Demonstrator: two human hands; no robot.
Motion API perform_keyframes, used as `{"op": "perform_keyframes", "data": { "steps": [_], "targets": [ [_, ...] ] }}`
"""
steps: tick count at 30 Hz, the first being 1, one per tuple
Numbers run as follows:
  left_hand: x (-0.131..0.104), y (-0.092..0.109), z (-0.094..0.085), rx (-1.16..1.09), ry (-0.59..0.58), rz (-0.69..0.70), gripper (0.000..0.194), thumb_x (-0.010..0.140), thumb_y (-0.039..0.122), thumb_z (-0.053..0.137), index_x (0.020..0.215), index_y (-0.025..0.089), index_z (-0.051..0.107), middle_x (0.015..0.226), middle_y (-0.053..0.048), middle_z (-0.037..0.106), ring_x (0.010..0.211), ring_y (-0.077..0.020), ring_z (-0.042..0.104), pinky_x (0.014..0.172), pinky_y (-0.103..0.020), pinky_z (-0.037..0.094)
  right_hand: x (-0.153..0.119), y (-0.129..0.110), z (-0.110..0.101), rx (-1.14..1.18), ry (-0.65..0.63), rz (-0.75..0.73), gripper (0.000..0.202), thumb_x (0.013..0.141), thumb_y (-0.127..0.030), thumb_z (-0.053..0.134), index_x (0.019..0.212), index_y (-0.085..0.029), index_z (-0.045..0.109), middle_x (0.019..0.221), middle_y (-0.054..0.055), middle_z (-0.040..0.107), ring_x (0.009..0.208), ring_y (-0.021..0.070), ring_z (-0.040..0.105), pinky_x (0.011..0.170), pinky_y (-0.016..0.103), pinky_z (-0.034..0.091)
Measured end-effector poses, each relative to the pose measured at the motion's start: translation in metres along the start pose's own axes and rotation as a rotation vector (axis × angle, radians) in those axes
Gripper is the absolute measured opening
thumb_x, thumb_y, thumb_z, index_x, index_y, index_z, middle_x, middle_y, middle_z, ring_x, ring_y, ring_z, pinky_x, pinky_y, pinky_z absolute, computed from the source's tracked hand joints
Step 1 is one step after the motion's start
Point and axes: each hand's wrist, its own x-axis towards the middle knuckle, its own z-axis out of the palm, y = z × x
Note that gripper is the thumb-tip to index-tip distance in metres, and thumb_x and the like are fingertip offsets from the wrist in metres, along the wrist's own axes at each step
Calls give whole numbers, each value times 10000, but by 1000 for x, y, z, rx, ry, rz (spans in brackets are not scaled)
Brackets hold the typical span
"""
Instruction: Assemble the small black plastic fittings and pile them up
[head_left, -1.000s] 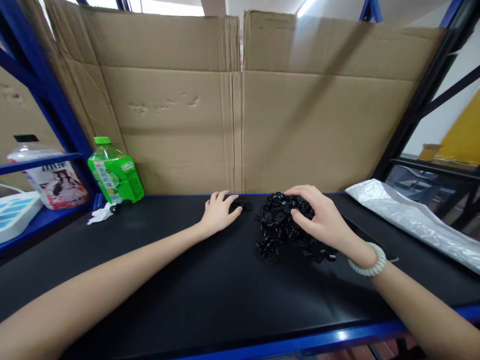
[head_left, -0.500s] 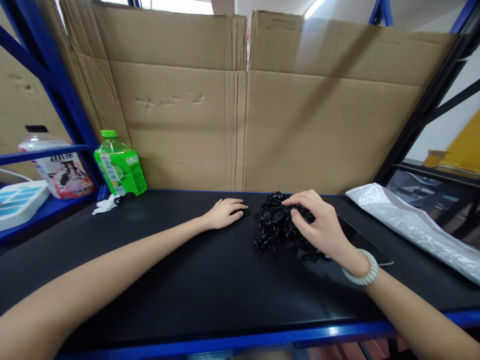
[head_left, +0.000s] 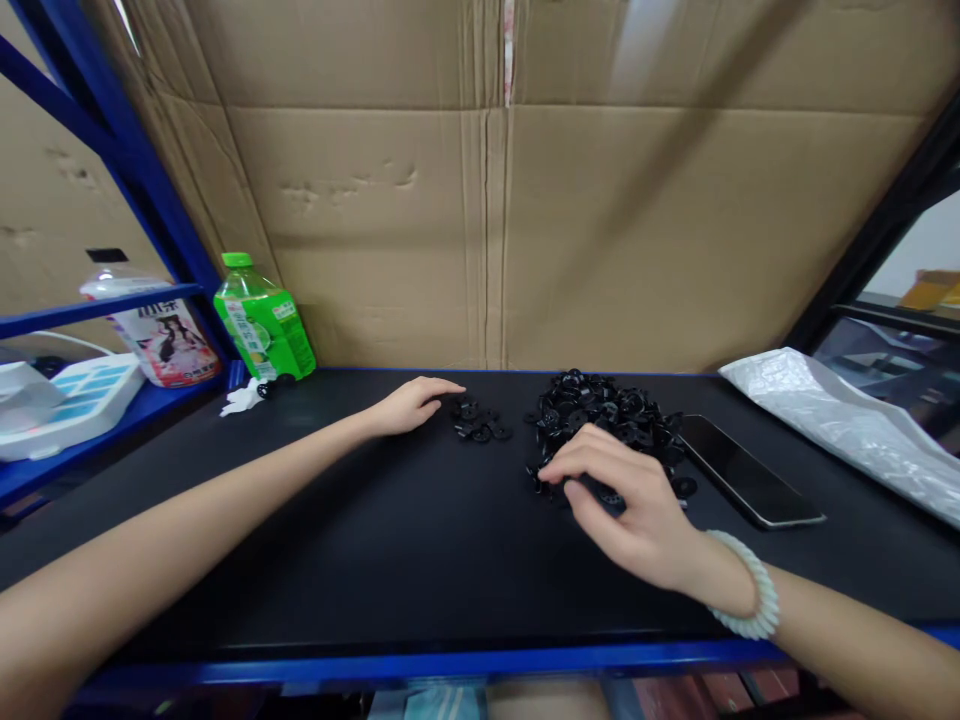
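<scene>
A large heap of small black plastic parts [head_left: 600, 402], some of them round like wheels, lies on the black tabletop right of the middle. At its near edge is my right hand [head_left: 630, 500], thumb and fingers apart and curved, with no part visible between them. Several more black parts [head_left: 478, 420] form a small group left of the heap. Just left of that group rests my left hand [head_left: 410, 405], fingers stretched out, holding nothing that I can see.
A dark smartphone [head_left: 750, 470] lies right of the heap, with a silvery bubble-wrap pouch [head_left: 840, 430] beyond it. At the back left stand a green bottle [head_left: 266, 325] and a white crumpled piece [head_left: 244, 397]. Cardboard [head_left: 375, 230] walls off the back.
My left hand has drawn back leftward, uncovering the small group of black parts. My right hand has come nearer, to the heap's front edge. The view has tilted down.
</scene>
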Motion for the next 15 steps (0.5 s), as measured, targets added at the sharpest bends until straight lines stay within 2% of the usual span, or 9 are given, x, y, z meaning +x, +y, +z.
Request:
{"op": "perform_keyframes", "data": {
  "steps": [4,9,12,15],
  "targets": [
    [15,-3,-6,2,-90,149,426,828,39,475,1207,178,611,1309,-100,598,1233,-227,517,1053,-403,378,-6,-3,15,114,-166,-61,271,808,-3,463,989,-138,611,838,68,634,767,162,529,714,327,458],
    [33,-2,-12,-13,-195,271,288,804,71,578,1046,170,697,1066,-91,712,983,-205,651,898,-307,489,-10,3,22,147,-337,-129,309,780,20,446,1008,-110,610,814,76,637,745,155,539,738,333,460],
    [38,-5,-15,-22,-188,269,226,786,105,619,984,158,713,948,-79,718,810,-177,664,773,-268,520,-10,5,21,167,-386,-122,314,782,15,443,1018,-100,614,820,83,635,754,155,543,749,332,460],
    [37,-6,-22,-27,-106,222,245,746,100,637,976,142,711,894,-71,685,727,-156,633,698,-254,518,-10,5,19,218,-376,-40,304,789,12,446,1003,-112,623,829,77,633,765,148,538,731,308,460]
  ]
}}
